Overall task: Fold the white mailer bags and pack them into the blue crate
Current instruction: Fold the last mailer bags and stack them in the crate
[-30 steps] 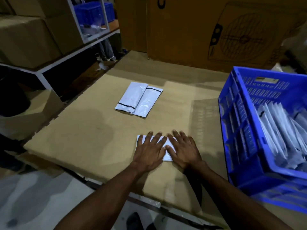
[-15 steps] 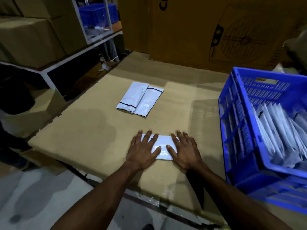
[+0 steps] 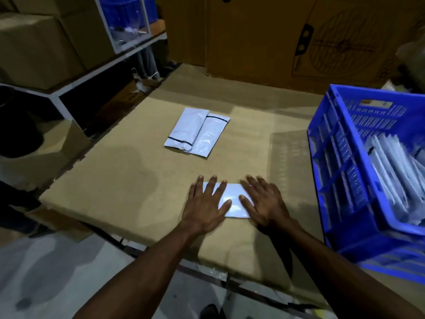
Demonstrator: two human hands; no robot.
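mailer bag [image 3: 232,199]: glossy plastic; crate [image 3: 326,171]: plastic; tabletop [image 3: 115,180]: seemingly matt cardboard

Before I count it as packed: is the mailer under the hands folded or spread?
Folded: the mailer is a small compact rectangle, pressed flat by the left hand and right hand.

Folded mailer [image 3: 232,199] under your hands: plain white, glossy, one pale glare patch.
Mailer stack [image 3: 196,132] farther up your table: white-grey, with thin black lines across the ends.
Cardboard tabletop [image 3: 128,180]: flat tan-brown, you'll see darker shadow blotches at left.
Crate [image 3: 345,171] on your right: bright blue, walls patterned with slotted grilles.
Mailers in crate [image 3: 395,171]: white to pale grey, a few black marks.
Big carton [image 3: 322,40] ahead of you: brown, printed with a black line drawing of a round fan grille.
Shelf frame [image 3: 69,88] to your left: white.
Shelf crate [image 3: 128,10]: blue.
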